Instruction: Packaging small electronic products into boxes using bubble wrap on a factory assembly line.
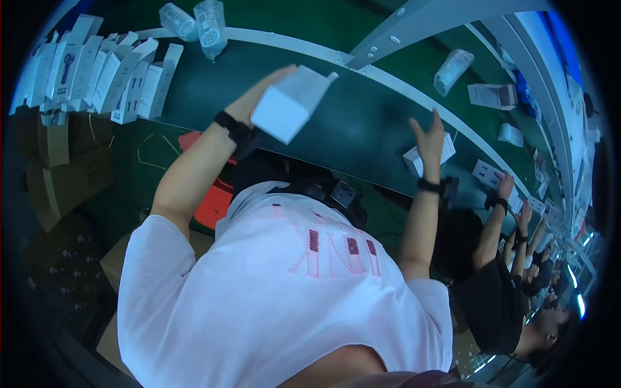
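Note:
A white cardboard box [283, 111] is held above the dark green worktop by my left hand [257, 98], which is closed around its far left side. A narrow flap sticks out at the box's far right corner. Over on the right, my right hand [428, 139] is raised with thumb and finger spread, and nothing shows between them. Beneath and behind it lies another white box [447, 149] on the worktop, partly covered by the hand. Whether my right hand touches that box I cannot tell.
Several white boxes [129, 81] stand packed together at the worktop's left end. Two bubble-wrapped items [211, 31] lie beyond the pale rail, and another wrapped item [453, 70] lies farther right. A metal post [414, 29] crosses the far side. Co-workers [488, 310] work along the right.

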A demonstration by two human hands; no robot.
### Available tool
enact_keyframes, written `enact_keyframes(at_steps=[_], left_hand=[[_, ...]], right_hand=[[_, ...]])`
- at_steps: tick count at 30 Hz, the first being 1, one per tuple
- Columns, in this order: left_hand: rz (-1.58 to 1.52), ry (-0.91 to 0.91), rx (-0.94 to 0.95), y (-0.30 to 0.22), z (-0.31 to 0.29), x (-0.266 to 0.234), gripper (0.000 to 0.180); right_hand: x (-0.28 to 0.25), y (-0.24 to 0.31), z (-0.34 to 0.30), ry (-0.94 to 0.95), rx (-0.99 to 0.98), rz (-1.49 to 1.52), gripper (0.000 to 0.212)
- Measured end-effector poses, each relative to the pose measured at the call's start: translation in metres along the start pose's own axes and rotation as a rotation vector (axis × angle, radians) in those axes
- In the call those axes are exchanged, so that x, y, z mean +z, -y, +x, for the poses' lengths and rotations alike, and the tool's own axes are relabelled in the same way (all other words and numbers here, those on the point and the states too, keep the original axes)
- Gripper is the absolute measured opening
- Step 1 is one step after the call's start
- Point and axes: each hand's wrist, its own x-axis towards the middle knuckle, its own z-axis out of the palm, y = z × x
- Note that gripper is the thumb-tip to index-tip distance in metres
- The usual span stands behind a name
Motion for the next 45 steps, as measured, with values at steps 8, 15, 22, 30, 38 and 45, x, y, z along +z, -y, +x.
enact_keyframes(at_steps=[8,15,22,30,38,45], left_hand=[[0.054,-0.087,-0.073,-0.009,-0.025,-0.013,0.064],[-0.292,0.017,-0.078,-0.008,-0.045,-0.028,0.067],[-0.189,0.015,-0.038,0.008,-0.034,-0.042,0.068],[1.285,-0.415,0.374,0.037,-0.019,-0.059,0.104],[1.608,-0.241,1.156,0.052,-0.020,0.082,0.117],[1.333,0.261,1.233,0.044,0.009,0.149,0.053]], right_hand=[[0.026,-0.044,0.136,-0.233,0.313,-0.095,0.105],[0.067,-0.069,0.190,-0.176,0.433,-0.181,0.092],[0.055,-0.105,0.178,-0.384,-0.063,-0.264,0.045],[-0.063,-0.008,0.108,-0.368,-0.047,-0.086,0.040],[-0.157,0.164,-0.001,0.358,-0.074,0.354,0.030],[-0.177,0.227,-0.031,0.141,-0.407,0.421,0.025]])
